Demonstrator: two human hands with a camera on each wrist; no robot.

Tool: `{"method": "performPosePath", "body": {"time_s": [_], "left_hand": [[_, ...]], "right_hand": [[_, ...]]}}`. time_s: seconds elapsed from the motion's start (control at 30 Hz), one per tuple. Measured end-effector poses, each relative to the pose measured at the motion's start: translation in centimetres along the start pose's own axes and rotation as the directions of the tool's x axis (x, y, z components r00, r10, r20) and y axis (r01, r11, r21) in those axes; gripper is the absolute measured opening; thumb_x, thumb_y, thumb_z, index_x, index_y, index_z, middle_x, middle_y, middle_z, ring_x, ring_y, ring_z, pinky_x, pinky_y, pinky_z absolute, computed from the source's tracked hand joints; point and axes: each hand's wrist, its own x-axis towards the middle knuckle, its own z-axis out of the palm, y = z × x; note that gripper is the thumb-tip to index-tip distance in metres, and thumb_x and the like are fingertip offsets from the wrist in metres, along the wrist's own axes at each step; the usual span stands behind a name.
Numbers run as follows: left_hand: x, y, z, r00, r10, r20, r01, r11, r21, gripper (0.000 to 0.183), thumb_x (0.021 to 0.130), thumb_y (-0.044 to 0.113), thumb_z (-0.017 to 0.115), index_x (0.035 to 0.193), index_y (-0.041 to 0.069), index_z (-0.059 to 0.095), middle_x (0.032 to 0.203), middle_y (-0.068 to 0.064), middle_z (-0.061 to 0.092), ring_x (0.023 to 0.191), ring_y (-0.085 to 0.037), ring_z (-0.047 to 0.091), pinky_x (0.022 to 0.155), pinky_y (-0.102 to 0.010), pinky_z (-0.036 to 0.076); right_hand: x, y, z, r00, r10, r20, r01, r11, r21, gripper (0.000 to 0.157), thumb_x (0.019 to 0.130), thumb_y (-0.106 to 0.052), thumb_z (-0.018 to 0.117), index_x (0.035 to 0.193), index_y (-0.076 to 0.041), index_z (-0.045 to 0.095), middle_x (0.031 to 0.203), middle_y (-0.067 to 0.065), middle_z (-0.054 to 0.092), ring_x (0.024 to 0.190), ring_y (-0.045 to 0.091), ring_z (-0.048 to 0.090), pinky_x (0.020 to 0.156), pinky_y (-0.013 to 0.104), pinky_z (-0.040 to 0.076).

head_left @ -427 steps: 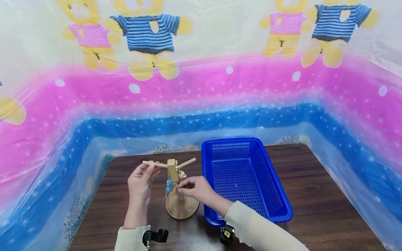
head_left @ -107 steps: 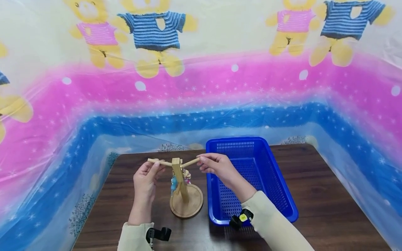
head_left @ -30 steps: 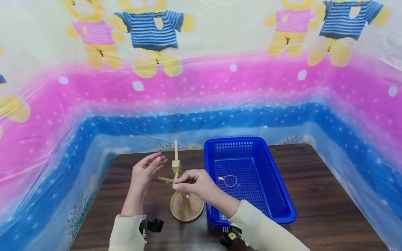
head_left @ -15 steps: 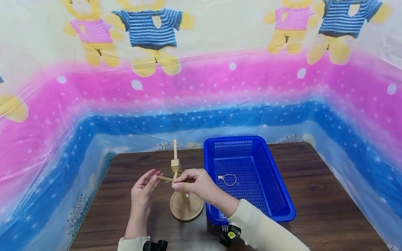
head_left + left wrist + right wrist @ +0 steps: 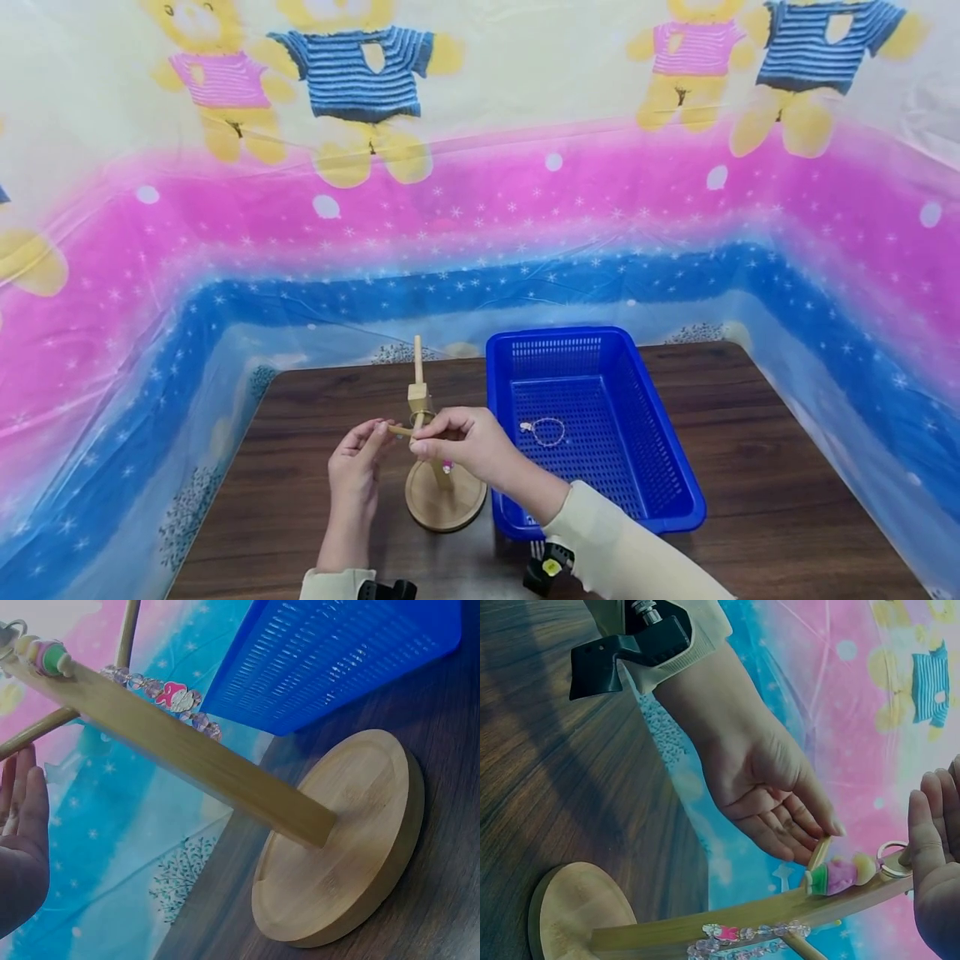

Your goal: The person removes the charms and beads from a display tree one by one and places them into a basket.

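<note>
A wooden peg stand (image 5: pixel 417 398) with a round base (image 5: pixel 435 512) stands on the table, its pegs jutting several ways. My left hand (image 5: pixel 355 475) pinches the left peg near its end. At the front peg, my right hand (image 5: pixel 480 450) holds thumb and index finger together on the tip, which they cover. A keychain with a pink and green figure (image 5: pixel 836 877) hangs on its ring (image 5: pixel 892 859) close to my right fingers. Behind the post hangs a clear-bead bracelet (image 5: pixel 199 720) with a pink charm. Pale blue star pieces (image 5: pixel 60 772) show under the left peg.
A blue perforated basket (image 5: pixel 667 467) stands right of the stand, beside my right forearm. Inside it lies a pale beaded bracelet (image 5: pixel 549 432) with a small charm. A patterned cloth (image 5: pixel 465 292) rises behind the wooden table (image 5: pixel 757 450).
Since the oldest frames the stand has turned and a bracelet lies in the basket. My right hand went from the right peg to the front one; lately my left hand has closed on the left peg.
</note>
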Motion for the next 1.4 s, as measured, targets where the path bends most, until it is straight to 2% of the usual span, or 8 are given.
{"method": "performPosePath", "body": {"time_s": [0.13,0.4,0.53,0.67,0.77,0.97,1.17,1.4], "left_hand": [[0.0,-0.1,0.1,0.999,-0.012,-0.030,0.011,1.000,-0.024,0.026,0.096,-0.005,0.065,0.080,0.014,0.072,0.079,0.003,0.079,0.072,-0.005,0.076,0.071,-0.017,0.065],[-0.1,-0.6,0.1,0.998,0.043,-0.053,-0.044,0.999,-0.016,0.026,0.095,-0.006,0.066,0.080,0.013,0.073,0.077,0.002,0.079,0.072,-0.005,0.076,0.073,-0.017,0.065],[-0.1,-0.8,0.1,0.996,0.062,-0.072,-0.063,0.998,-0.008,0.026,0.095,-0.007,0.067,0.080,0.013,0.074,0.077,0.003,0.078,0.070,-0.005,0.076,0.072,-0.017,0.065],[-0.1,-0.8,0.1,0.995,0.082,-0.061,-0.083,0.997,-0.003,0.026,0.094,-0.007,0.067,0.079,0.013,0.074,0.077,0.003,0.078,0.071,-0.005,0.076,0.072,-0.017,0.065],[0.0,-0.8,0.1,0.994,0.101,-0.034,-0.101,0.995,-0.001,0.027,0.093,-0.009,0.067,0.079,0.013,0.074,0.078,0.003,0.079,0.072,-0.005,0.076,0.072,-0.017,0.065],[0.1,-0.7,-0.1,0.994,0.108,-0.013,-0.108,0.994,0.016,0.031,0.094,-0.012,0.064,0.079,0.014,0.074,0.078,0.004,0.079,0.072,-0.004,0.076,0.072,-0.016,0.065],[0.2,-0.6,-0.2,0.995,0.099,-0.004,-0.099,0.995,0.024,0.034,0.094,-0.014,0.062,0.079,0.014,0.075,0.079,0.004,0.079,0.071,-0.005,0.076,0.072,-0.017,0.065],[0.3,-0.5,-0.3,0.996,0.091,-0.003,-0.091,0.995,0.031,0.034,0.094,-0.013,0.062,0.078,0.014,0.075,0.079,0.005,0.079,0.071,-0.005,0.076,0.072,-0.017,0.065]], "right_hand": [[-0.1,0.1,0.1,1.000,-0.005,-0.011,0.005,1.000,-0.007,0.020,0.093,0.000,0.071,0.106,0.015,0.069,0.100,0.039,0.070,0.065,-0.004,0.061,0.057,0.012,0.050],[-0.1,0.4,0.4,0.999,-0.014,-0.029,0.014,1.000,-0.017,0.019,0.093,0.000,0.071,0.106,0.014,0.070,0.103,0.038,0.070,0.066,-0.005,0.061,0.057,0.012,0.049],[-0.2,0.3,0.3,1.000,-0.012,-0.024,0.011,0.998,-0.055,0.018,0.093,-0.002,0.071,0.106,0.011,0.071,0.103,0.036,0.071,0.068,-0.005,0.063,0.059,0.012,0.051],[-0.3,-0.1,0.0,1.000,-0.024,0.000,0.023,0.994,-0.105,0.018,0.094,-0.006,0.072,0.106,0.008,0.073,0.103,0.032,0.073,0.068,-0.004,0.063,0.059,0.015,0.055],[-0.2,-0.5,-0.6,1.000,-0.017,0.009,0.017,0.995,-0.098,0.019,0.095,-0.007,0.070,0.107,0.008,0.072,0.101,0.033,0.073,0.069,-0.001,0.065,0.062,0.019,0.059],[0.3,-0.6,-2.1,0.995,0.054,-0.081,-0.062,0.993,-0.098,0.022,0.098,-0.009,0.068,0.111,0.009,0.068,0.103,0.034,0.071,0.080,0.008,0.071,0.076,0.022,0.065],[0.5,-0.1,-2.8,0.983,0.089,-0.161,-0.117,0.977,-0.176,0.025,0.098,-0.013,0.068,0.114,0.006,0.067,0.108,0.027,0.071,0.086,0.008,0.067,0.076,0.019,0.061],[0.8,1.1,-2.3,0.980,0.083,-0.182,-0.124,0.966,-0.227,0.022,0.096,-0.012,0.070,0.112,0.004,0.068,0.111,0.023,0.072,0.085,0.003,0.062,0.077,0.019,0.058]]}}
